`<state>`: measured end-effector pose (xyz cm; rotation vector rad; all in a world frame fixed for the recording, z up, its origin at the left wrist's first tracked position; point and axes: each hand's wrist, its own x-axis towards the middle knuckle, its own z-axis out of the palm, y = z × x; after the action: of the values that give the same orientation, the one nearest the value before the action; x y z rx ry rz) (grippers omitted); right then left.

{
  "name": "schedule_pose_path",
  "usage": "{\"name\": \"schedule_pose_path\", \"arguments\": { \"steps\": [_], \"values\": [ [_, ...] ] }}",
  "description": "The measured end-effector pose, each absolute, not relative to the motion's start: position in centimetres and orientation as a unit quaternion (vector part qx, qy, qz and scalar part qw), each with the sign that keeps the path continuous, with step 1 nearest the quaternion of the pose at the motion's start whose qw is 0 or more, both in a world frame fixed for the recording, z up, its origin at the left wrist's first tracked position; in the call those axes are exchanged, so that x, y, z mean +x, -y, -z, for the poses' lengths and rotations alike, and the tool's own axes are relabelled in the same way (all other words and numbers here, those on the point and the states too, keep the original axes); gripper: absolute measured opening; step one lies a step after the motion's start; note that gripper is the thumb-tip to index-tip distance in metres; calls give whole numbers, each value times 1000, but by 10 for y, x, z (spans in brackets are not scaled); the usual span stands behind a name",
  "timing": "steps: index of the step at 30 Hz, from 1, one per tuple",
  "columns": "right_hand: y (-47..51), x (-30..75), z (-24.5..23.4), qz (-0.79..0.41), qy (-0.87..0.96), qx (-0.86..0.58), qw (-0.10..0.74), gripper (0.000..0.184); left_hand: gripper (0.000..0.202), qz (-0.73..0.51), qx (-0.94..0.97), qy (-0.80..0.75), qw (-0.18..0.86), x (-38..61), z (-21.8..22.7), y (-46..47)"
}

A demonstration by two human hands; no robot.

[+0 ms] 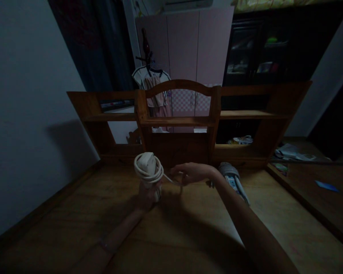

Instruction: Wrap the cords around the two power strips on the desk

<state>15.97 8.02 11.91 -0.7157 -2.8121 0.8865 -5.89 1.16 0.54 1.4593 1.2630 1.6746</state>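
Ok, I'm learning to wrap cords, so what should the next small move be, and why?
Probably bring the right hand around the white block, adding one turn of cord: the left hand grips below the loops, and an unwound stretch of cord runs from them to the right hand.

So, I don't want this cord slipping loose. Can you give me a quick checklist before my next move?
1. Left hand gripping the white block: ok, it is wrapped around the lower part.
2. Cord looped around the block: ok, several turns sit near the top.
3. Right hand on the cord: ok, a stretch runs from the loops to its thumb and fingers.
4. Cord's free end found: cannot tell, it is lost in shadow below the right hand.
5. Right forearm clear of the grey bundle: cannot tell, the arm overlaps it in view.
6. Lighting: not ok, the scene is dim.
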Motion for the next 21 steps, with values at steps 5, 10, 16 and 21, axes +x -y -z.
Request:
{"name": "schedule_pose_path", "arguments": {
  "steps": [5,10,16,21],
  "values": [
    [-71,146,-121,-344,921,-184,0,30,27,-634,523,-451,349,-61,-4,-18],
    [-78,152,-119,-370,881,-268,125,26,35,-619,510,-410,435,-56,-10,-16],
    [-86,151,-119,-279,851,-356,265,26,26,-590,566,-440,370,-59,-10,-14],
    [-88,152,-121,-269,808,-362,379,29,28,-556,587,-489,328,-60,-8,-16]
  ]
}}
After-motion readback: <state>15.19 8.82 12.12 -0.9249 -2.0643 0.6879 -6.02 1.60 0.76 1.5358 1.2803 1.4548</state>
